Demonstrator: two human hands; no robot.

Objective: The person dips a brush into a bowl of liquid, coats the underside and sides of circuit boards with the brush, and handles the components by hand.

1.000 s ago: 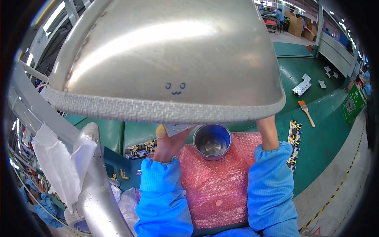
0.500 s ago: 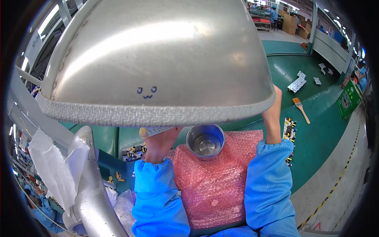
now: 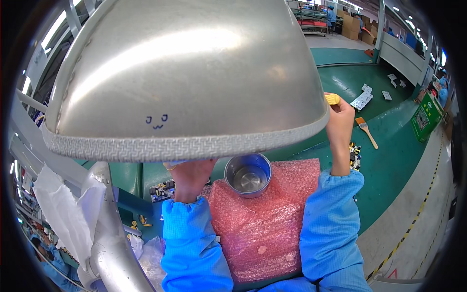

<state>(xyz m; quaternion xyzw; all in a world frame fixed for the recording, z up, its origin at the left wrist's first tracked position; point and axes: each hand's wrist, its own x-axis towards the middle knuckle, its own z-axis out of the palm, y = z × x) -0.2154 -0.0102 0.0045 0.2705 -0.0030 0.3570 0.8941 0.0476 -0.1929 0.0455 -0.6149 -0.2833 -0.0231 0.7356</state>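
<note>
A large curved silver metal shell (image 3: 185,73) with a woven grey rim fills the upper view, held up in front of me. A small pen doodle marks its surface near the rim. My left hand (image 3: 189,177) grips it from below, partly hidden under the rim. My right hand (image 3: 339,121) holds its right edge, a yellow cap on one fingertip. Both arms wear blue sleeves. Under the shell a small round steel bowl (image 3: 248,174) stands on a sheet of pink bubble wrap (image 3: 262,224).
A green worktable (image 3: 389,160) carries a wooden-handled brush (image 3: 366,130), white cards (image 3: 362,100) and small dark parts (image 3: 354,155). Another silver shell with white cloth (image 3: 63,214) lies at lower left. A green box (image 3: 426,117) stands at right; people work far behind.
The shell has tilted and come closer, its right side rising. My right hand climbed from under the rim to the shell's right edge. The doodle mark slid left.
</note>
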